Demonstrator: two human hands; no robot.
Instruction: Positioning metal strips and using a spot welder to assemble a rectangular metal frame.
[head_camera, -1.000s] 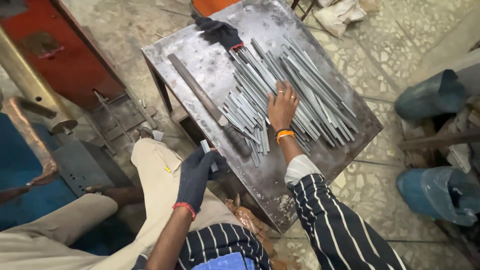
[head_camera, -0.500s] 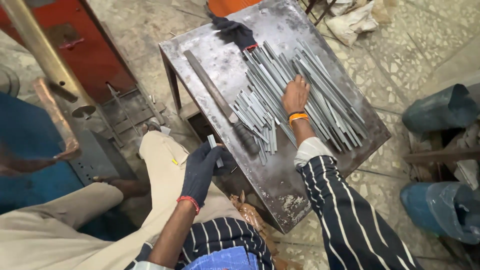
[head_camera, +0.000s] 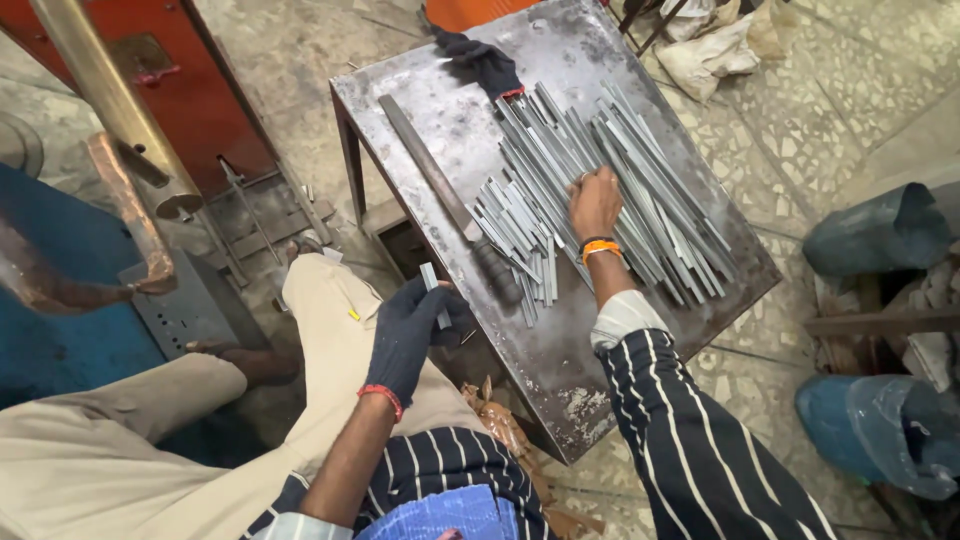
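Metal strips, grey, flat and narrow, lie in a loose fanned heap on the steel table, filling its centre and the 3 o'clock side; shorter pieces sit at the 7 o'clock edge of the heap. They appear rigid and thin, light one at a time but probably heavy as a bundle, and their smooth faces are likely to slide over one another. Cut ends may be sharp, so a hold across the flat faces near mid-length seems safest. The right hand, bare and wearing an orange wristband, rests on the heap with its fingers curled down among the strips; whether they pinch one cannot be told. The left hand, in a dark glove, is off the table at its 8 o'clock edge, above the lap, and is pinched around one short strip that stands upright out of the fist. A long dark flat bar lies along the 10 o'clock side of the heap, ending in a dark handle. A second dark glove lies at the table's 12 o'clock edge. As for containers, blue drums lie on the floor at 3 and 5 o'clock; their contents are not visible. Light sacks sit at 1 o'clock.
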